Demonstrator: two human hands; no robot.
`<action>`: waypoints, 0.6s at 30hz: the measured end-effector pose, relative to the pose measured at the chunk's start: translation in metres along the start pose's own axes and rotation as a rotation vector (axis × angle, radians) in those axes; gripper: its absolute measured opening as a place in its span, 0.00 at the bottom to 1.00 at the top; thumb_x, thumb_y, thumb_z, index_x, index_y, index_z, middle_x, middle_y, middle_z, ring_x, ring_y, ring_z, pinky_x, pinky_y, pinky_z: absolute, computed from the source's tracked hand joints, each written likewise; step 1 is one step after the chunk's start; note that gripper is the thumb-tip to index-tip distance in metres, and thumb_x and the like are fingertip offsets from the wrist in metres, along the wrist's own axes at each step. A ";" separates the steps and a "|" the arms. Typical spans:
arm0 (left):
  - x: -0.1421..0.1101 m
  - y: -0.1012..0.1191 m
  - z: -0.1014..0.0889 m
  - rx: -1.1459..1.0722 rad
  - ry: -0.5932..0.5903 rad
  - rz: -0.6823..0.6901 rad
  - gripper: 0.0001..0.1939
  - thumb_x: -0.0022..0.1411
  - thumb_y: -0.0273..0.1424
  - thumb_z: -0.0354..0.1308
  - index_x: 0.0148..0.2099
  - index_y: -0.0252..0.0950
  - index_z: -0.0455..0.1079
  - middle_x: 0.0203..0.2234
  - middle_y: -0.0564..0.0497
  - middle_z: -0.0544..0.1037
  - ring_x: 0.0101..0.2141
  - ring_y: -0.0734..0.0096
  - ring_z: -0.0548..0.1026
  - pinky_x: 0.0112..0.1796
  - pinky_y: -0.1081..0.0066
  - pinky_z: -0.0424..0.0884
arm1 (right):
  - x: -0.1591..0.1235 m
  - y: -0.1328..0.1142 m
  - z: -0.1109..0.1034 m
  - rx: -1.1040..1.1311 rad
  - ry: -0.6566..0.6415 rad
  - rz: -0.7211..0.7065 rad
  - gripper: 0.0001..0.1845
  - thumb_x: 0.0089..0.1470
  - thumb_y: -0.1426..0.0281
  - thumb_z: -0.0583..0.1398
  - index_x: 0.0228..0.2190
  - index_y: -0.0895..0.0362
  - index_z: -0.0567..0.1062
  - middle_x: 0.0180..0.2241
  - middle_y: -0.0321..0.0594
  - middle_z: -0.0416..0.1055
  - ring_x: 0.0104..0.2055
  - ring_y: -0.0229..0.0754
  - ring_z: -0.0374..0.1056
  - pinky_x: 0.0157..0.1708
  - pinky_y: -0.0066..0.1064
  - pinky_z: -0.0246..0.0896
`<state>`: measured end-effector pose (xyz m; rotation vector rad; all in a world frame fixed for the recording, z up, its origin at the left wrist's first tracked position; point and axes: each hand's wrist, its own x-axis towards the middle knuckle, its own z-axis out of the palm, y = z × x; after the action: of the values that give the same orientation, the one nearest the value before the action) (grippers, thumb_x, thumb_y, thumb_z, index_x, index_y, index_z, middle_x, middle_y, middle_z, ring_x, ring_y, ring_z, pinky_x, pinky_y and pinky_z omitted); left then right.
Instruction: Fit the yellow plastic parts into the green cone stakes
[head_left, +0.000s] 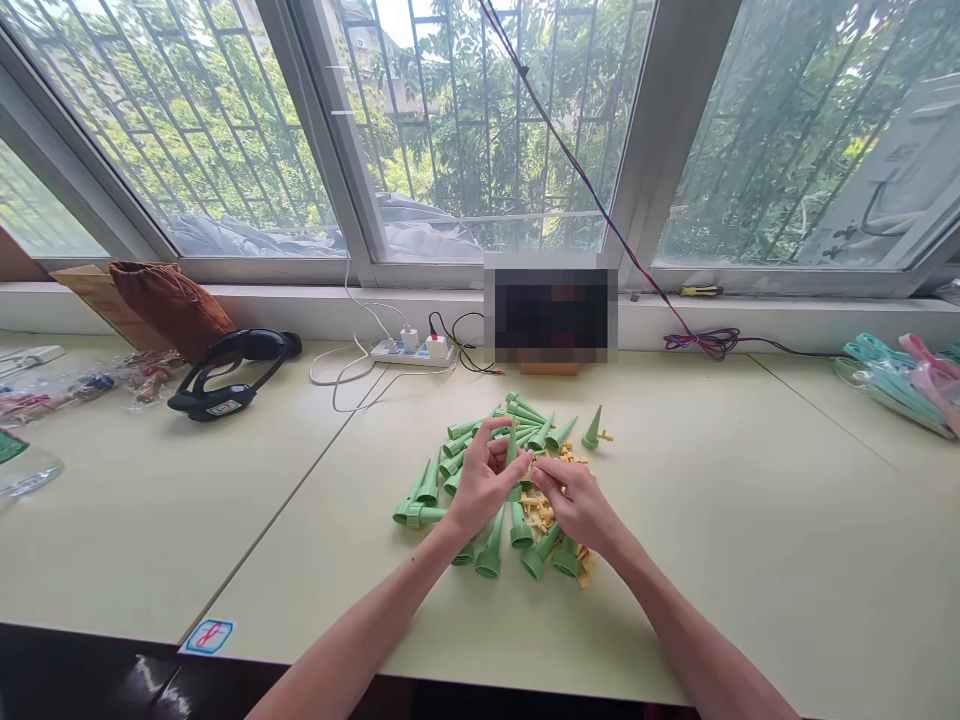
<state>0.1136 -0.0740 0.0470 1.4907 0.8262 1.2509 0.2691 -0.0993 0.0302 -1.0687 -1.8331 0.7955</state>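
Note:
My left hand (pixel 484 480) is closed around a green plastic watering spike (pixel 513 455), its point up. Meeting it from the right, my right hand (pixel 574 500) pinches a small yellow valve piece against the spike's side; the fingertips hide most of that piece. Several more green spikes (pixel 489 550) lie around and under both hands, hollow wide ends showing. Beneath the right hand is a heap of loose yellow valve pieces (pixel 538 512), partly covered. Beyond the heap stands an upright green spike (pixel 592 430) with a yellow valve piece sticking out of its side.
Black headphones (pixel 225 375) and a brown pouch (pixel 172 305) lie at the left. At the back are a white power strip (pixel 412 350) with cables and a blurred dark screen (pixel 551 312). Bundled cable (pixel 705 343) and teal and pink items (pixel 911 380) sit at the right.

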 end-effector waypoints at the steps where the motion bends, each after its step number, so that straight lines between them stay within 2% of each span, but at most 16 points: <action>1: 0.000 0.000 0.000 0.003 0.000 -0.001 0.20 0.59 0.34 0.63 0.51 0.39 0.60 0.23 0.58 0.71 0.23 0.78 0.66 0.26 0.77 0.63 | 0.000 0.000 0.000 0.002 0.000 0.001 0.19 0.65 0.67 0.49 0.22 0.55 0.52 0.21 0.31 0.51 0.24 0.35 0.45 0.24 0.29 0.42; 18: -0.002 0.002 -0.001 0.022 0.003 -0.017 0.19 0.60 0.34 0.62 0.51 0.40 0.60 0.24 0.58 0.68 0.23 0.78 0.65 0.26 0.77 0.61 | 0.000 -0.001 -0.001 0.047 -0.010 0.024 0.18 0.64 0.67 0.49 0.22 0.55 0.54 0.21 0.31 0.51 0.24 0.35 0.46 0.24 0.29 0.42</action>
<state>0.1123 -0.0761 0.0479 1.4964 0.8556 1.2352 0.2691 -0.0996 0.0316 -1.0598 -1.8046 0.8551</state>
